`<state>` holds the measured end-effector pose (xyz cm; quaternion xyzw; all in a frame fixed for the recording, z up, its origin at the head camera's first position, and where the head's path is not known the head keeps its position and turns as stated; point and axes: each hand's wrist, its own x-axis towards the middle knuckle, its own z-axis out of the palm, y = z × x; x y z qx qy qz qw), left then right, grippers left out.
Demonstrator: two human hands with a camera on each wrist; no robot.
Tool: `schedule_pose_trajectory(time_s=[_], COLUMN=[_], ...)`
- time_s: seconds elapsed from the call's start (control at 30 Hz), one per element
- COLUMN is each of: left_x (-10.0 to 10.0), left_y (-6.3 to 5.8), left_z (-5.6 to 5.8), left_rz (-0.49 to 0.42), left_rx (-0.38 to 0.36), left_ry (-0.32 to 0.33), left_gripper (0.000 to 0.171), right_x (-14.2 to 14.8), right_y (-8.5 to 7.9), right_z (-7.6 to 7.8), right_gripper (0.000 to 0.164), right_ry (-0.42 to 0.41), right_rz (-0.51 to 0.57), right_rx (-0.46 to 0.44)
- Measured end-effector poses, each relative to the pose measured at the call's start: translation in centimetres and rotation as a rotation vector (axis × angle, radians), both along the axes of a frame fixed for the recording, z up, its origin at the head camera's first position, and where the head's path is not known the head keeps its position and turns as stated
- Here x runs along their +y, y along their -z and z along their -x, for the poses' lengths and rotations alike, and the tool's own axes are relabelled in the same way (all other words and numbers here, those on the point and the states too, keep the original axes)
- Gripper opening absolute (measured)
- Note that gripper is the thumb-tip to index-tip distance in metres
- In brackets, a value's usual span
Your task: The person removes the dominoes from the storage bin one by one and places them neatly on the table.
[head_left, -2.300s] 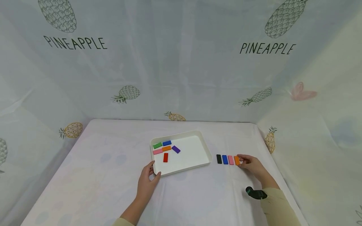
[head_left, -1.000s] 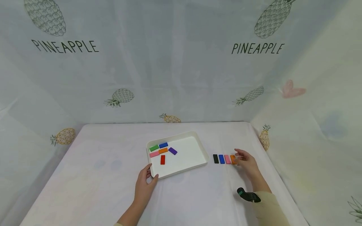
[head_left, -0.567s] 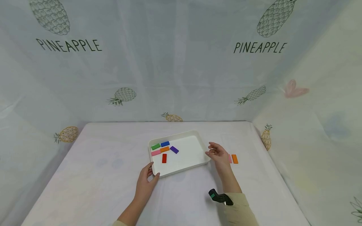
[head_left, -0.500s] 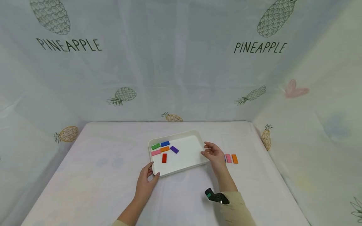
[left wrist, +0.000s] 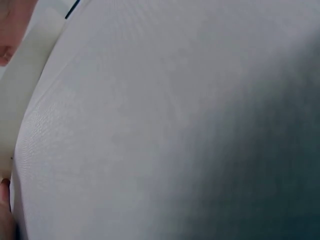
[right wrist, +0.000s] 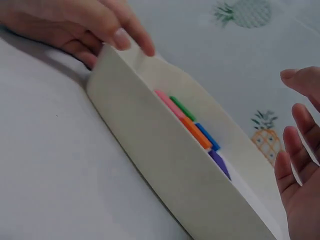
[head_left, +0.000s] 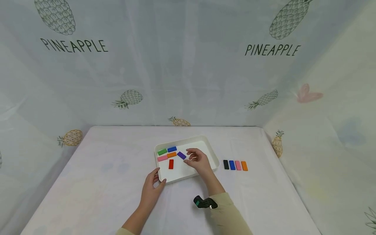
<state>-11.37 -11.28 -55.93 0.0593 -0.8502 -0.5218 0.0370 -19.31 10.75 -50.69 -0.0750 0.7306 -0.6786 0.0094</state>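
The purple block [head_left: 181, 155] lies slanted inside the white tray [head_left: 182, 178], left of its middle, my right hand [head_left: 198, 160] just beside it; half a second ago that hand was at the tray's right wall. Its fingers are parted and grasp nothing; I cannot tell whether the thumb touches the block. Toward the tray's left end, the green block [head_left: 162, 151], blue block [head_left: 172, 149], pink block [head_left: 163, 158], orange block [head_left: 171, 154] and red block [head_left: 171, 164] lie as before. My left hand [head_left: 151, 191] grips the tray's near left corner. Right of the tray, the black block [head_left: 226, 164], hidden behind my hand earlier, shows again in its row. The right wrist view reveals the gaps between my right fingers, while only the head view shows the red block.
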Motion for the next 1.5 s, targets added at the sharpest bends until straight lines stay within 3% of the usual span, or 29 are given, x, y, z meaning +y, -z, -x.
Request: schedule_pose_trajectory(time_s=[0.17,0.3,0.47,0.73,1.17,1.5], left_x=[0.1,0.1,0.1,0.1,0.4,0.3], left_y=[0.1,0.0,0.0,0.3,0.5,0.3], left_z=[0.1,0.1,0.1,0.4,0.3,0.0], left_rz=[-0.002,-0.003,0.008,0.024,0.021,0.017], left_rx=[-0.007,-0.007,-0.011,0.01,-0.018,-0.017], left_ry=[0.001,-0.005,-0.015,-0.024,-0.044,-0.043], left_gripper=[0.064,0.063,0.063,0.064,0.064,0.064], right_x=[-2.2,-3.4,-4.3,-4.4,-4.5,-5.5], right_y=[0.8,1.1,1.5,1.6,2.4,2.6], right_z=[0.9,1.4,1.6,2.1,3.3,3.4], right_gripper=[0.047,0.056,0.064,0.06,0.048,0.049], right_ry=[-0.14,-0.213,-0.214,-0.189,-0.286,-0.237], right_rz=[-0.195,-0.272,-0.354,-0.428,-0.555,-0.691], right_rx=[0.043,0.039,0.006,-0.03,-0.069,-0.07])
